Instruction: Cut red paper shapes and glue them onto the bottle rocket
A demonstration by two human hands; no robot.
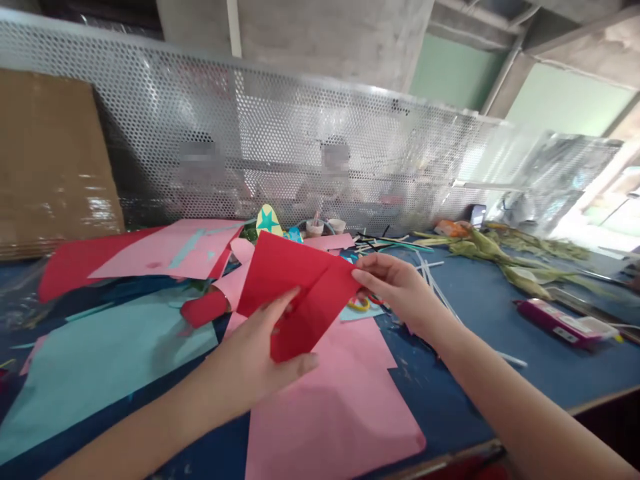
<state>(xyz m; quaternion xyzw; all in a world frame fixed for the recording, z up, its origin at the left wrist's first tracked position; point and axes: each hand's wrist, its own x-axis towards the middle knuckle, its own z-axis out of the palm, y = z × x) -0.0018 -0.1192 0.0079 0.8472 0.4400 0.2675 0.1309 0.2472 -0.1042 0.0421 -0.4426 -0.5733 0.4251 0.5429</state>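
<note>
A folded sheet of red paper [320, 300] is held up at a tilt above the table. My right hand [400, 287] pinches its right corner between thumb and fingers. My left hand [260, 353] lies against the lower left of the red paper, its fingers stretched and the thumb apart; it touches the paper without gripping it. Below both hands lies a large sheet of pink paper [330, 427]. Just behind the red paper, scissors with yellow handles [359, 305] are partly hidden. A curled strip of red paper [204, 309] rests left of the held sheet.
Light blue paper [115, 360] covers the left of the blue table, with pink paper [170, 250] behind it. Thin white sticks [435, 287], dried husks [505, 260] and a purple package [565, 320] lie to the right. A perforated metal panel [300, 133] stands behind, people dimly visible through it.
</note>
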